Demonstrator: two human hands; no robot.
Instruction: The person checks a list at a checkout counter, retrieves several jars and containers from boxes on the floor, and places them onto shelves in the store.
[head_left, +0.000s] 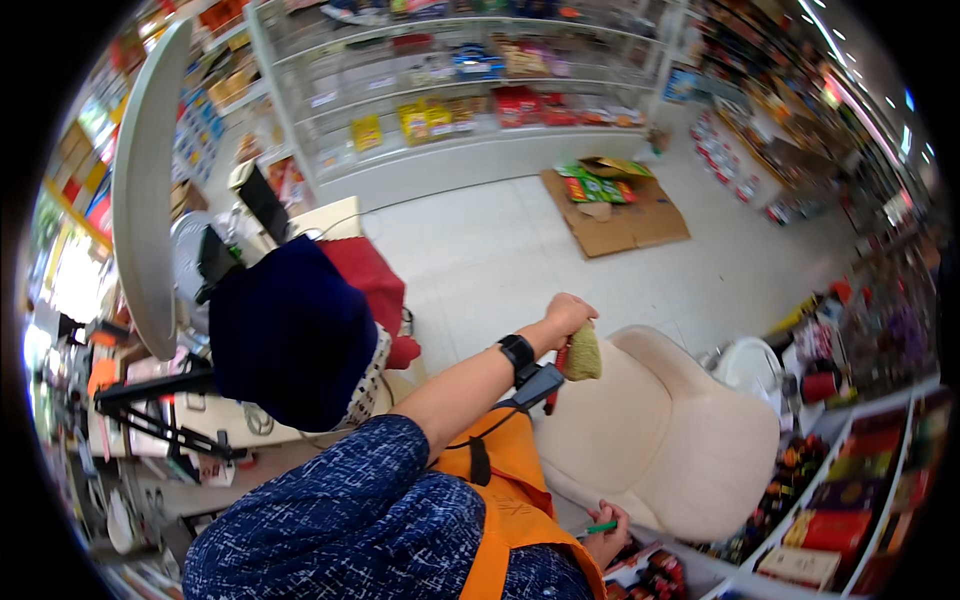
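Observation:
My left hand (568, 313), with a dark watch (517, 354) at its wrist, is closed on a folded olive-green cloth (582, 356) above the edge of a cream padded chair (652, 420). A narrow red object (553, 403) shows beside the cloth; whether my hand also holds it I cannot tell. Close to that wrist is a grey device (540, 386) with a black cable. Lower down, my right hand (611, 538) grips a slim green object (601, 527) near the chair's front edge. Its kind is unclear. An orange apron (510, 502) covers my front.
Left of my arm, a dark navy cloth (292, 337) and a red cloth (367, 285) lie by a desk (259, 420). Flattened cardboard (630, 232) with green packets (600, 185) lies on the floor. Shelves (480, 142) of packaged goods stand ahead; boxed goods (832, 529) fill shelving at right.

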